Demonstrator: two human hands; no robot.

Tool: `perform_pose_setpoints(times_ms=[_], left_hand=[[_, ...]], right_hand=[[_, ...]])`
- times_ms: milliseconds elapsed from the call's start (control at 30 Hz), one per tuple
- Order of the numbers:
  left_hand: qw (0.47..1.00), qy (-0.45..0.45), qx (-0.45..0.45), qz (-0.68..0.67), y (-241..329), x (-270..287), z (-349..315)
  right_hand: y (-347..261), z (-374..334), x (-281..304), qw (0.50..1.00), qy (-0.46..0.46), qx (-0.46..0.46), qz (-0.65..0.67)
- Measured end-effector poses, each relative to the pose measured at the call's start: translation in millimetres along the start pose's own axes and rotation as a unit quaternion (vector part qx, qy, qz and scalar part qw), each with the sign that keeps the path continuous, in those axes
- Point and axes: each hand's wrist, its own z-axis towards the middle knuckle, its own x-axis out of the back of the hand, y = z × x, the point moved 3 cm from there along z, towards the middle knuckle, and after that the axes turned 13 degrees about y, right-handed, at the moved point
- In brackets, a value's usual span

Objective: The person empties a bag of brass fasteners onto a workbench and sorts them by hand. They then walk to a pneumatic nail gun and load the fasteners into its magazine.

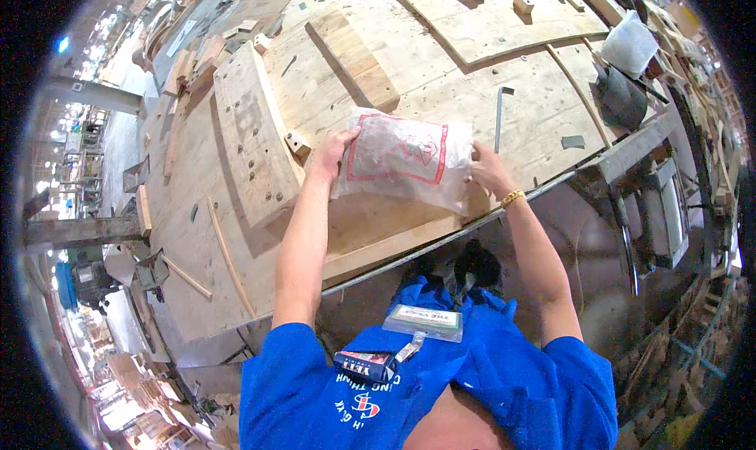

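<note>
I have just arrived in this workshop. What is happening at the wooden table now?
A person in a blue shirt is holding a whitish plastic bag with red printing over the near part of the wooden table. The left hand grips its left side and the right hand its right side. What is inside cannot be made out. A thick board with dark spots lies to the left, and an L-shaped metal rod lies just beyond the right hand.

The person's bright blue shirt (504,383) has 2 short sleeves (579,371), white lettering (383,386) around a red-and-white emblem (366,406) at left, and 1 clipped badge (425,322) in clear plastic, while a gold-coloured bracelet (512,199) circles the right wrist (505,189).
</note>
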Motion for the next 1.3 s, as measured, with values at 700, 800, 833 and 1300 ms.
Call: perform_pose_setpoints(times_ms=[700,800,833,1300], left_hand=[[0.781,0.231,-0.442,0.375,37.5,-109.4,-117.8],[0.709,-0.055,-0.512,0.482,52.8,-192.3,-152.8],[0.683,-0.108,-0.469,0.550,52.2,-205.2,-161.6],[0.490,-0.108,-0.434,0.748,64.9,-191.3,-143.7]], right_hand=[[16.0,-12.4,50.1,0.987,-0.053,0.125,-0.080],[27.5,-8.4,51.1,0.987,-0.028,0.145,-0.069],[27.3,-8.0,50.8,0.986,-0.028,0.155,-0.060],[15.0,21.5,52.2,0.965,-0.082,0.246,-0.022]])
